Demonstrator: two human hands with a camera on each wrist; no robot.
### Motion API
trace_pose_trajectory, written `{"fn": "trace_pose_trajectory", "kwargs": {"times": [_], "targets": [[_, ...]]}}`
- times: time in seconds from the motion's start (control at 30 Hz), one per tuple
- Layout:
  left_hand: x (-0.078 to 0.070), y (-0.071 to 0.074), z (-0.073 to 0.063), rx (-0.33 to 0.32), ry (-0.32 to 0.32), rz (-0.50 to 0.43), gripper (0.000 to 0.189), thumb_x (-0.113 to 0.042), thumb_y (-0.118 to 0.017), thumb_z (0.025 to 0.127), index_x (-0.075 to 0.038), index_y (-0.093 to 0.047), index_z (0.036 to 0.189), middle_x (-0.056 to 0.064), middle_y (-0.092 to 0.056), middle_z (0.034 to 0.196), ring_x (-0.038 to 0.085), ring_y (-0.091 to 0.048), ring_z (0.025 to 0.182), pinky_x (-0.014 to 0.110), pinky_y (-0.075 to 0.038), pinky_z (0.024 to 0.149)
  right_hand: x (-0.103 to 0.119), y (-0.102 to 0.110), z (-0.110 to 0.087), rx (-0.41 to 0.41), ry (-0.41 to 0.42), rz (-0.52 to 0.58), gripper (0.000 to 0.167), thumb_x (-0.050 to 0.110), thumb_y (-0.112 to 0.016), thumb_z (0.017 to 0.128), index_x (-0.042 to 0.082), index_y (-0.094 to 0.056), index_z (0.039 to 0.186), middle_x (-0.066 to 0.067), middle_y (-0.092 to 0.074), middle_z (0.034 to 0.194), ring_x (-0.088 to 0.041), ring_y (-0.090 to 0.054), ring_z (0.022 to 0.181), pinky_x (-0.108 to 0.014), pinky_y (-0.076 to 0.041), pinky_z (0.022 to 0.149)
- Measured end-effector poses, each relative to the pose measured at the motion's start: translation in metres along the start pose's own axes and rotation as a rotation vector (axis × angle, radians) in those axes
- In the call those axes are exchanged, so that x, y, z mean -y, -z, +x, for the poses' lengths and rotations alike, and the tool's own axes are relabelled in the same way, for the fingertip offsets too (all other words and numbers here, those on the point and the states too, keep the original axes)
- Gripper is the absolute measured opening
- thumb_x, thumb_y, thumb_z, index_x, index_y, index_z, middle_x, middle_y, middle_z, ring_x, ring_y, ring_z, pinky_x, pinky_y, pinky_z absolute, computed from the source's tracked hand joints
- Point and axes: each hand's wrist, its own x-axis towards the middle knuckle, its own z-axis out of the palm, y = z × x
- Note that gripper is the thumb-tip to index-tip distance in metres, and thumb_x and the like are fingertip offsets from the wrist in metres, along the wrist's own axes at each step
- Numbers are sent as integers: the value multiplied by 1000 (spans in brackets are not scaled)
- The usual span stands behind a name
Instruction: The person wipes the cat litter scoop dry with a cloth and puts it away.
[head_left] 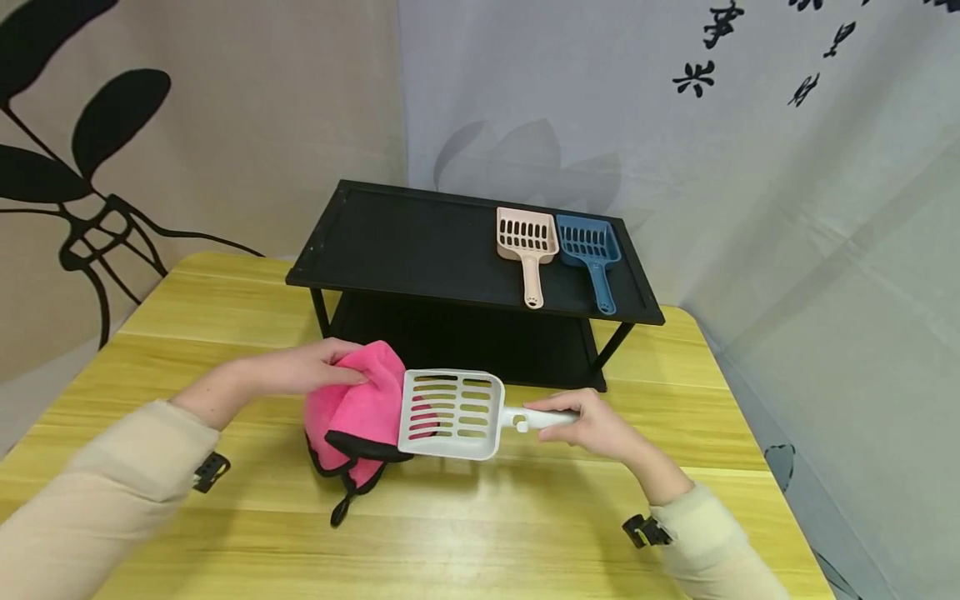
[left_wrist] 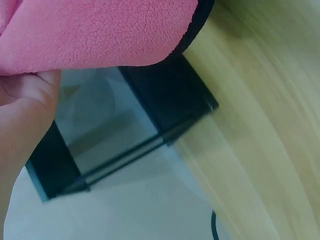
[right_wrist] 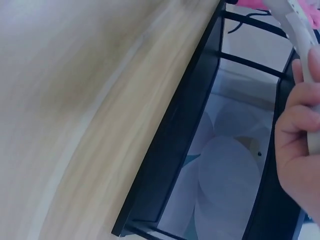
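A white slotted litter scoop [head_left: 451, 414] is held above the table, its handle gripped by my right hand [head_left: 588, 423]. In the right wrist view the fingers curl round the scoop's handle [right_wrist: 299, 35]. My left hand [head_left: 311, 371] grips a pink fleece cloth [head_left: 367, 396] with black edging and a hanging loop. The cloth touches or sits right behind the scoop's left edge; pink shows through some slots. In the left wrist view the cloth [left_wrist: 110, 32] covers most of the left fingers.
A black two-tier rack [head_left: 420, 242] stands at the back of the wooden table [head_left: 480, 542]. On its top shelf, at the right, lie a beige litter scoop [head_left: 531, 258] and a blue litter scoop [head_left: 596, 258]. A printed curtain [head_left: 300, 100] hangs behind.
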Motion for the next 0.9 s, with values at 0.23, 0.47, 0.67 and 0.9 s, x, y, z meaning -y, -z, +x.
{"fn": "trace_pose_trajectory", "kwargs": {"times": [0.23, 0.47, 0.67, 0.9], "targets": [[5, 15, -14, -133, 1, 28, 25, -21, -52, 95, -2, -57, 111, 6, -56, 96, 18, -52, 91, 26, -49, 76, 8, 4, 2, -39, -58, 136, 40, 10, -71, 81, -2, -63, 118, -15, -65, 87, -9, -42, 49, -20, -34, 45], [15, 25, -29, -255, -5, 61, 19, -19, -51, 96, -3, -58, 104, 7, -54, 88, 13, -52, 82, 25, -47, 71, 43, -1, 15, -95, -89, 386, 42, 7, -61, 87, -9, -53, 125, -2, -62, 88, -8, -43, 50, -20, -34, 47], [19, 30, -38, -363, 22, 101, 22, -22, -53, 95, -4, -60, 108, 4, -54, 86, 10, -49, 78, 23, -42, 67, 75, -9, 29, -176, -135, 624, 45, 6, -47, 91, -7, -44, 134, -4, -60, 98, -6, -45, 51, -16, -35, 48], [20, 31, -43, -495, 81, 100, 36, -25, -59, 92, -2, -59, 119, 8, -63, 99, 8, -53, 77, 22, -45, 67, 100, -18, 46, -267, -185, 760, 43, 9, -44, 94, 2, -44, 137, -2, -58, 96, -6, -47, 53, -12, -37, 49]]}}
